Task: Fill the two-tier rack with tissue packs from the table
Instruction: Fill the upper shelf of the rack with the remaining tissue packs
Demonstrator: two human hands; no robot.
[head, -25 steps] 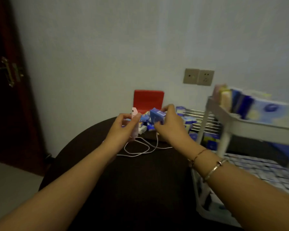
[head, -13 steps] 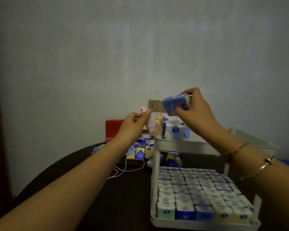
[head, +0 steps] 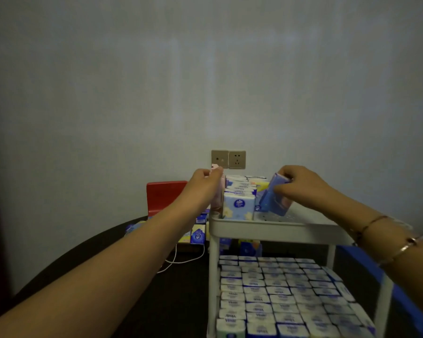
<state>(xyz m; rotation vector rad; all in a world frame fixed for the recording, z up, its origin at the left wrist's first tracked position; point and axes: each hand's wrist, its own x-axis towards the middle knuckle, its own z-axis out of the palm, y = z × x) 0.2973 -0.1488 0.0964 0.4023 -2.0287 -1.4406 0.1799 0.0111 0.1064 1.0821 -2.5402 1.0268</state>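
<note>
Both hands are coming down from the raised carry of half a second ago: the right hand (head: pixel 300 185) is lowering its blue pack (head: pixel 275 198), tilted, onto the perforated floor of the upper tier (head: pixel 274 229), its grip curled round the pack's top, while the left hand (head: pixel 203 185) is pinching a pink pack (head: pixel 217 191) at the tier's left edge, beside the standing row of packs (head: pixel 239 198). That probably means two more packs are about to seat. Soft, glossy film-wrapped blocks are already filling the lower tier (head: pixel 288 293); loose packs (head: pixel 197 234) are waiting on the dark worktop (head: pixel 122 289).
</note>
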